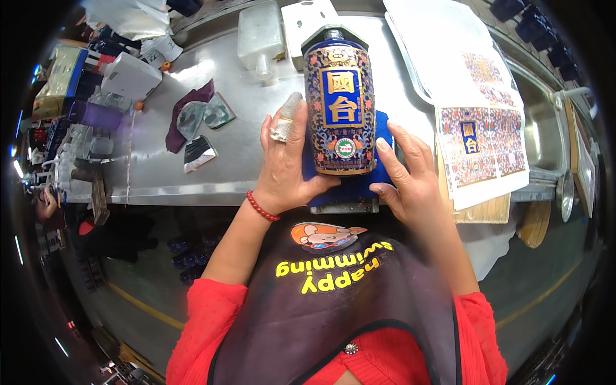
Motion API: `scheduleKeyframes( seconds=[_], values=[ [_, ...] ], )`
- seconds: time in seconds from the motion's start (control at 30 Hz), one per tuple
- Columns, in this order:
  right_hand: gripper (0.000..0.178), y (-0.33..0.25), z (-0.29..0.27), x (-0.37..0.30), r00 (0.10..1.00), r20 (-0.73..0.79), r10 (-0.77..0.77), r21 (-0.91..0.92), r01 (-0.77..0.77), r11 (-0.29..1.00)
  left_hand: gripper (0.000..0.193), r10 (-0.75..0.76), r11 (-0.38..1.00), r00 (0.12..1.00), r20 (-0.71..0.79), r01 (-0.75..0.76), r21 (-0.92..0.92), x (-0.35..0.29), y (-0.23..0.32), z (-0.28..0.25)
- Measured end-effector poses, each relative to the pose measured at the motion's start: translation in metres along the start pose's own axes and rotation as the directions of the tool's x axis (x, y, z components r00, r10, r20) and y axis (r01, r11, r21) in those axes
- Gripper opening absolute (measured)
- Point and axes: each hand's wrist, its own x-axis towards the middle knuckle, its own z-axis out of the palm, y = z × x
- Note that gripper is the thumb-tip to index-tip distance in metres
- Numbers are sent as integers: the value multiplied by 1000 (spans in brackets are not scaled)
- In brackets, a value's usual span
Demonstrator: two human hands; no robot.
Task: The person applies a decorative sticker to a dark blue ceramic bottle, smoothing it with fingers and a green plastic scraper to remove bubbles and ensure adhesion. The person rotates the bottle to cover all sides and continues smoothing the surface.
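On the table (244,144), the left hand (283,165) is at the left side of the bottle (341,122), the right hand (416,174) at its right. Scraps (192,120) lie left of the bottle, a tub (260,31) behind and left. Right of it are sheets (484,151), farther right the sink (545,138).

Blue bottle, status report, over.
Left hand, bottle's left; right hand, its right. Bottle pattern-side toward camera. Printed sheet farther right, not between hands and bottle.
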Motion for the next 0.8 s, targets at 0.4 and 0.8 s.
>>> scheduleKeyframes(
  seconds=[0.4,0.8],
  values=[
    [79,-3,10,11,999,25,-28,-27,28,999,66,40,959,990,-135,0,284,-22,37,1],
    [72,-7,15,8,1000,21,10,-24,-10,1000,69,-51,981,986,-158,79,179,-49,43,19]
  ],
)
